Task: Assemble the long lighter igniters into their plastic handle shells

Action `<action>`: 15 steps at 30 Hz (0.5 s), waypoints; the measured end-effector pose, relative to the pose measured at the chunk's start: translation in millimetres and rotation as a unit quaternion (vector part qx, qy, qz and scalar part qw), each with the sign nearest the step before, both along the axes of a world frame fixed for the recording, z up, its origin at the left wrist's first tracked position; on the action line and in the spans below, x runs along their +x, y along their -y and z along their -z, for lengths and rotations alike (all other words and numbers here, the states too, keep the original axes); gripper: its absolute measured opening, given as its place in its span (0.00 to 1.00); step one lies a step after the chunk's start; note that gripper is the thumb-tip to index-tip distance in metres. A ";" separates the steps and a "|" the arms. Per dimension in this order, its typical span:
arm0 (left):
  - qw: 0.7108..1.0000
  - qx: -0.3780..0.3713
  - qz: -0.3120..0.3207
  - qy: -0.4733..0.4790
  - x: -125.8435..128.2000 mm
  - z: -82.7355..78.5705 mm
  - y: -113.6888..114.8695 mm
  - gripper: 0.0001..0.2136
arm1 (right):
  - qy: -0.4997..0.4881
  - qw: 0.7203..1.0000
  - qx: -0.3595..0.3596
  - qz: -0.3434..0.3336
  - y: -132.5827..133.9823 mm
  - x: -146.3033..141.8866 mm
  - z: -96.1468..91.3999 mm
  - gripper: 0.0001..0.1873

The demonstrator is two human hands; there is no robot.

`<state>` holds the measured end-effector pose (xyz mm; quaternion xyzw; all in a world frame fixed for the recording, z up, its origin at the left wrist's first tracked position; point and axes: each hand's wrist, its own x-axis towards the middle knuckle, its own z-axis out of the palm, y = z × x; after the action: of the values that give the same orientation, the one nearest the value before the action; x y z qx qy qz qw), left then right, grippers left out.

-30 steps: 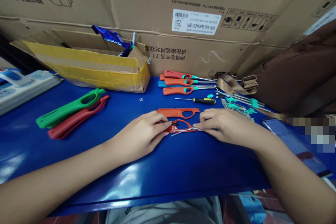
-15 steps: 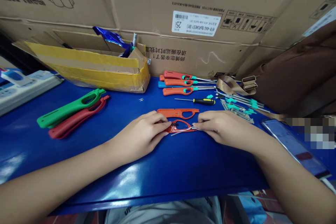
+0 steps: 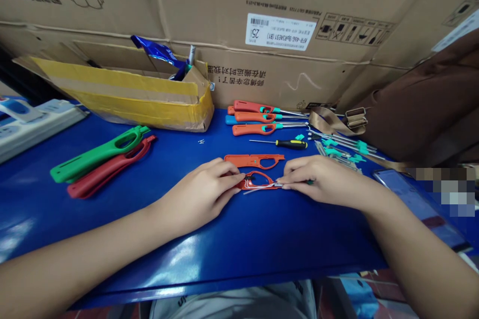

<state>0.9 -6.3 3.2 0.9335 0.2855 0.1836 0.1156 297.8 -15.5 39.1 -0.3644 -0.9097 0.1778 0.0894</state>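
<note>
The open orange shell (image 3: 267,175) lies just below the middle of the frame, its long axis running left to right and almost level. Its broad handle end points left, under the left hand (image 3: 207,192), and its narrow end with the finger loop points right, toward the right hand (image 3: 318,179). The left thumb and fingers pinch the handle end. The right thumb and forefinger are pressed together at the narrow end, seemingly on a grey rod (image 3: 278,184), though the fingers hide most of it.

Inside the shell sit a black part (image 3: 250,177) and white wires (image 3: 257,187). Just above, a second orange shell half (image 3: 245,161) lies parallel, its loop end also pointing right.

At the upper left, a cardboard box (image 3: 123,97) bound with yellow tape contains a shiny blue packet (image 3: 159,54) and a slim upright tube (image 3: 192,55); its lower contents cannot be made out. Below it, a green shell (image 3: 95,160) and a red shell (image 3: 108,172) slant up to the right, side by side. Right of centre, a screwdriver (image 3: 292,144) points left, below a group of lighters (image 3: 247,129) whose metal tips point right.
</note>
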 end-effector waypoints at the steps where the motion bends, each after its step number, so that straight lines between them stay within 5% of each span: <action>1: 1.000 0.000 0.000 0.001 -0.1 0.3 -0.1 0.13 | -0.003 1.000 0.002 -0.001 -0.4 0.1 0.6 0.13; 15: 0.999 -0.033 -0.010 0.019 -0.4 -0.3 -0.1 0.13 | 0.079 0.995 0.059 0.015 4.4 -1.1 -4.1 0.13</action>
<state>0.5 -6.2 3.5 0.9227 0.2981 0.1934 0.1496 296.7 -19.9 43.2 -0.3853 -0.9171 0.0931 0.0417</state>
